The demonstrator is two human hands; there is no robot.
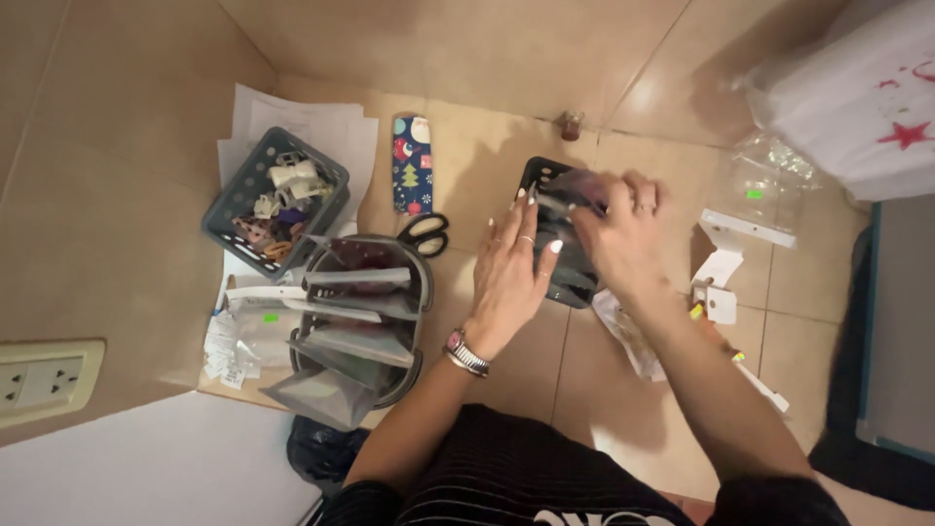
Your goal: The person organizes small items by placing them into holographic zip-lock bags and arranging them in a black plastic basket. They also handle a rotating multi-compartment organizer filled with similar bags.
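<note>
A dark plastic pouch (565,244), glossy and partly see-through, lay on the tiled floor (467,58) in the middle of the scene, its long axis running from far-left to near-right, with the far end toward a small brown object (570,124) by the wall. Both hands were on it. The left hand (511,273) lay flat along the pouch's left edge, fingers extended and spread, pressing rather than gripping; the pouch sat immediately to the right of that palm and under its fingertips. The right hand (618,234) was bent over the pouch's far-right portion, fingers curled on the upper layer in what appeared to be a pinch, though blur prevented confirming the exact hold. Neither hand was clearly nearer; the right covered more of the pouch. A crumpled clear wrapper (628,341) lay beneath the right forearm, near the pouch's near end. White card pieces (721,268) and a clear bag (765,180) lay further right. To the left lay black-handled scissors (426,234), a patterned case (412,164), a grey round caddy (362,321) holding flat packets, and a grey basket (276,200) of small clips on loose papers (321,122).
</note>
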